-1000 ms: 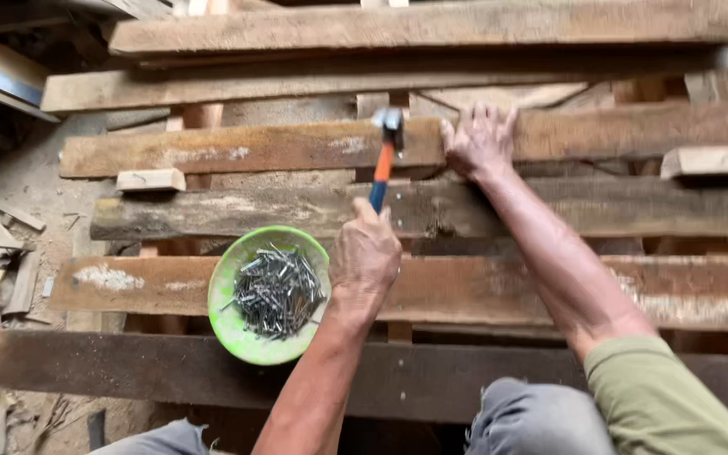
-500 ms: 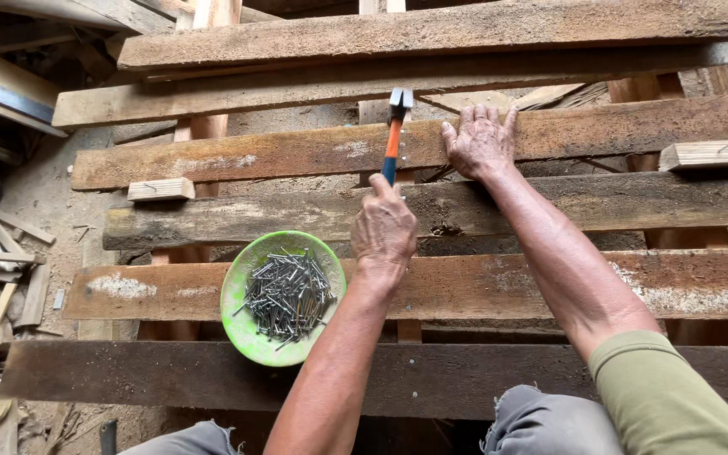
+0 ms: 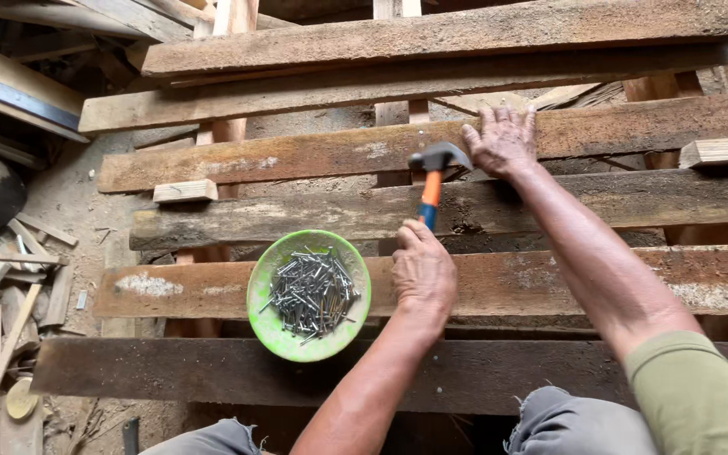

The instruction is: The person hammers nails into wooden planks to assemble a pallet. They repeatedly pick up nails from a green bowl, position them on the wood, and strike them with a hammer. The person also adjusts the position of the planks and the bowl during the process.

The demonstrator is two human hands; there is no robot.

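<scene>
My left hand (image 3: 423,274) grips the blue and orange handle of a hammer (image 3: 433,179). Its dark metal head lies low over a weathered plank (image 3: 297,156), just left of my right hand (image 3: 503,139). That hand rests palm down on the same plank with its fingers spread; I cannot see whether a nail is under them. A green bowl (image 3: 264,291) filled with several grey nails (image 3: 312,295) sits on a nearer plank, just left of my left hand.
Rough planks (image 3: 549,282) lie side by side across wooden beams with gaps between them. A small wood block (image 3: 184,191) rests at the left, another block (image 3: 722,152) at the far right. Scrap wood (image 3: 2,320) lies piled on the ground to the left.
The hammer head has come down from its raised position to the plank beside my right hand. My left hand has dropped slightly. My right hand has stayed on the plank.
</scene>
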